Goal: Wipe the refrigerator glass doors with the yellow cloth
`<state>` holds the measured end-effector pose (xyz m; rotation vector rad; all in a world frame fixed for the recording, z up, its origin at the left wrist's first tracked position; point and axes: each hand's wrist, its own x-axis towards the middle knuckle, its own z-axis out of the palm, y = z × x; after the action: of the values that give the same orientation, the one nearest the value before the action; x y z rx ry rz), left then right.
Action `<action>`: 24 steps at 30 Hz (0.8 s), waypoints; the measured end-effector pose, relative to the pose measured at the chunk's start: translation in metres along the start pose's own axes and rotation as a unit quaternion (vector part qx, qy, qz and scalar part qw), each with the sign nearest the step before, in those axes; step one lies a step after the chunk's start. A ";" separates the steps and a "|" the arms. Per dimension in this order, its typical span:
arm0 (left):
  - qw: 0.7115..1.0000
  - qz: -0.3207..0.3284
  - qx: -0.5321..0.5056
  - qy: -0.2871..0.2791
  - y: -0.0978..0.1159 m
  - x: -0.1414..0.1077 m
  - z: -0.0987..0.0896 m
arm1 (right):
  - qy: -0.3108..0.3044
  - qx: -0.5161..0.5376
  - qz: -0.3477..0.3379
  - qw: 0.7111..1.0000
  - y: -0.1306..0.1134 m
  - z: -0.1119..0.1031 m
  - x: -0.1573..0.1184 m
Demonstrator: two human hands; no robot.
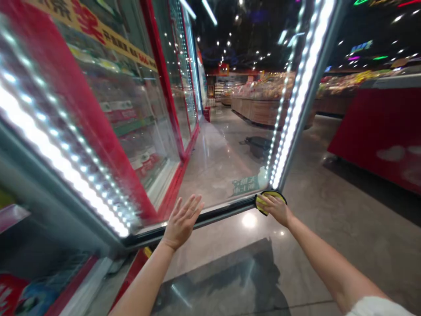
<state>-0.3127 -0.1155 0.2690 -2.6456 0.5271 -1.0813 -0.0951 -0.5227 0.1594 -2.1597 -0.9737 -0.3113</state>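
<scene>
A glass cooler door (226, 175) stands swung out in front of me, with bright LED strips along its sides. My right hand (276, 208) presses a yellow cloth with a black edge (270, 193) against the door's lower right corner. Its fingers lie over the cloth. My left hand (182, 221) is at the dark bottom rail (223, 210), fingers stretched out and holding nothing; whether the palm touches the rail or glass, I cannot tell. A pale green sticker with white characters (245, 185) shows low on the glass near the cloth.
Red-framed cooler cabinets (167, 87) with stocked shelves line the left side. An open cooler section (42, 263) holds packages at lower left. To the right stands a red display case (378, 131). Wooden produce stands (259, 109) are farther back on the shiny floor (315, 245).
</scene>
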 end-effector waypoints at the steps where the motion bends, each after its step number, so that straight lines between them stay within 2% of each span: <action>1: 1.000 0.011 -0.009 -0.008 0.009 0.010 0.005 | 0.022 0.015 0.022 0.999 0.005 -0.008 -0.001; 3: 0.999 0.021 -0.019 -0.016 0.022 0.027 0.013 | 0.069 0.047 0.059 0.995 0.011 -0.019 -0.003; 6: 1.000 0.007 -0.024 -0.012 0.031 0.046 0.019 | 0.161 0.129 0.124 0.971 0.010 -0.021 -0.009; 11: 0.999 -0.029 -0.035 -0.003 0.031 0.058 0.022 | 0.288 0.284 0.212 0.889 -0.002 -0.007 -0.016; 14: 0.998 -0.045 -0.037 -0.003 0.029 0.059 0.024 | 0.331 0.328 0.226 0.855 -0.004 0.000 -0.003; 17: 0.998 -0.051 -0.038 -0.003 0.027 0.057 0.025 | 0.374 0.324 0.224 0.839 -0.007 0.012 0.025; 20: 0.998 -0.043 -0.042 -0.007 0.023 0.055 0.025 | 0.431 0.262 0.222 0.834 -0.014 0.031 0.052; 22: 0.998 -0.037 -0.044 -0.014 0.020 0.054 0.024 | 0.454 0.203 0.213 0.841 -0.022 0.043 0.062; 24: 0.998 -0.034 -0.047 -0.023 0.018 0.053 0.022 | 0.452 0.140 0.191 0.860 -0.031 0.051 0.067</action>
<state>-0.2665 -0.1522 0.2808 -2.7814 0.4940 -1.0362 -0.0755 -0.4361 0.1728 -1.5790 -0.0372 -0.8278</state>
